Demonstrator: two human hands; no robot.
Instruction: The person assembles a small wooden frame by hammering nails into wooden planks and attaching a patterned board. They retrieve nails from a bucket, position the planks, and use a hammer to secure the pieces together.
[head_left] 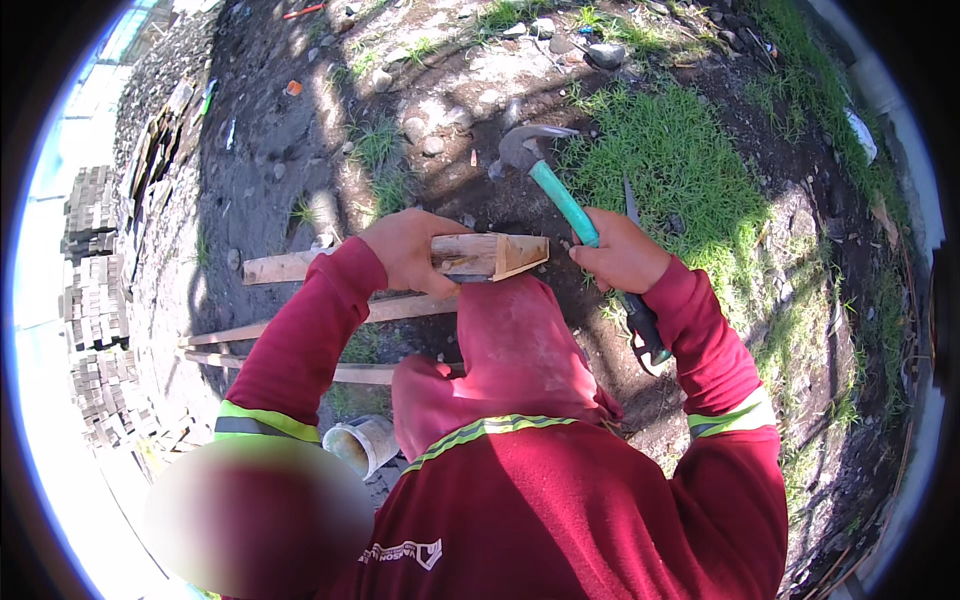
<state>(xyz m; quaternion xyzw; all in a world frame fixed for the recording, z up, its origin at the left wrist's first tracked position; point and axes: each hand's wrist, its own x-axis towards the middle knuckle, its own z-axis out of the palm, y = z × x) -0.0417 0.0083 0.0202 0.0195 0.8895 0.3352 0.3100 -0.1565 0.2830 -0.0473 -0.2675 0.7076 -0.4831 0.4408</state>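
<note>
Across ground (270,130) of soil, stones and grass, two narrow planks (410,308) extend leftward from the raised leg (520,330). A thicker timber piece (468,258) overlaps the knee end of this leg, which presumably serves as its rest. The left hand (410,250) clasps the timber, thumb on the near side and fingers on the far side, likely to steady it; the angled end projects right of this hand, toward the right hand but apart from it. The right hand (625,250) is closed around the green handle of a hammer (563,195), probably gripped low for leverage; its head lies beyond the timber. A black-handled tool (643,325) shows below the right hand; contact cannot be determined.
</note>
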